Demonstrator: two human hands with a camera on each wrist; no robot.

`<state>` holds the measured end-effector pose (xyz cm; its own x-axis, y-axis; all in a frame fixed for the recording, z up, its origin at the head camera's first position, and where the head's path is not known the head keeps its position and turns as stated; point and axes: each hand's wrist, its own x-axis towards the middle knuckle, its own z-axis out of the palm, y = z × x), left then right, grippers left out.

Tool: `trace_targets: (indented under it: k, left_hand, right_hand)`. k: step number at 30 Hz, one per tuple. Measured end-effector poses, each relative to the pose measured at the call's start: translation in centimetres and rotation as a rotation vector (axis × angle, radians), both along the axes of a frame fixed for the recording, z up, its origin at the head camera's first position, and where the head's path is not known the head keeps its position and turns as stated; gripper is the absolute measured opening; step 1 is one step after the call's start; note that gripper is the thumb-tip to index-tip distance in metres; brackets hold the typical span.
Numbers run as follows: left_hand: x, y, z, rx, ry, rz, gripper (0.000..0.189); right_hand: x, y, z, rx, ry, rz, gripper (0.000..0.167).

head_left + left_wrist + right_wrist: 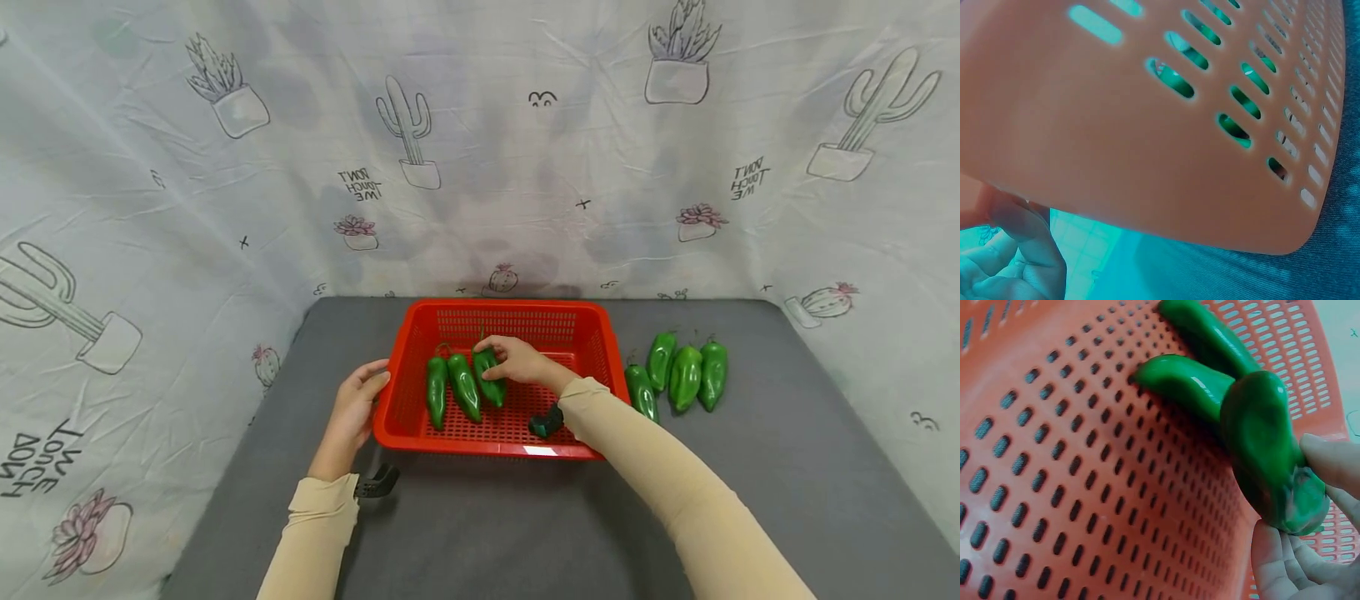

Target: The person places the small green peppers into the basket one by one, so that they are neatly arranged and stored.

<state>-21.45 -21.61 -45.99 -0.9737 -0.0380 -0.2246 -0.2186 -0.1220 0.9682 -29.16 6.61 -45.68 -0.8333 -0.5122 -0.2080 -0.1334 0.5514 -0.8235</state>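
Note:
My right hand pinches a green pepper near its stem end, over the floor of a red plastic basket. Two more green peppers lie side by side to its left in the basket, a slimmer one and a wider one. At the basket's left end, my left hand grips the rim between thumb and fingers. The left wrist view shows the slotted basket wall close up, with part of the left hand below it.
Right of the basket, several green peppers lie on the grey tabletop; one pepper is close against the basket's right side. A white curtain printed with cacti hangs behind and around the table.

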Motion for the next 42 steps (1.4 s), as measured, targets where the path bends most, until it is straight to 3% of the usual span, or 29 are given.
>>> trace_targets:
  k: [8, 27, 42]
  left_hand:
    - [0.42, -0.20, -0.03, -0.005, -0.011, 0.012, 0.040]
    - [0.10, 0.03, 0.02, 0.036, -0.002, 0.012, 0.039]
    - [0.24, -0.06, 0.15, 0.019, 0.004, -0.004, 0.041]
  right_hand:
    - [0.23, -0.45, -0.62, -0.010, -0.059, 0.038, 0.045]
    - [-0.03, -0.45, -1.05, 0.013, -0.129, 0.113, 0.054]
    - [-0.06, -0.44, -0.65, -0.002, -0.079, 0.084, 0.053]
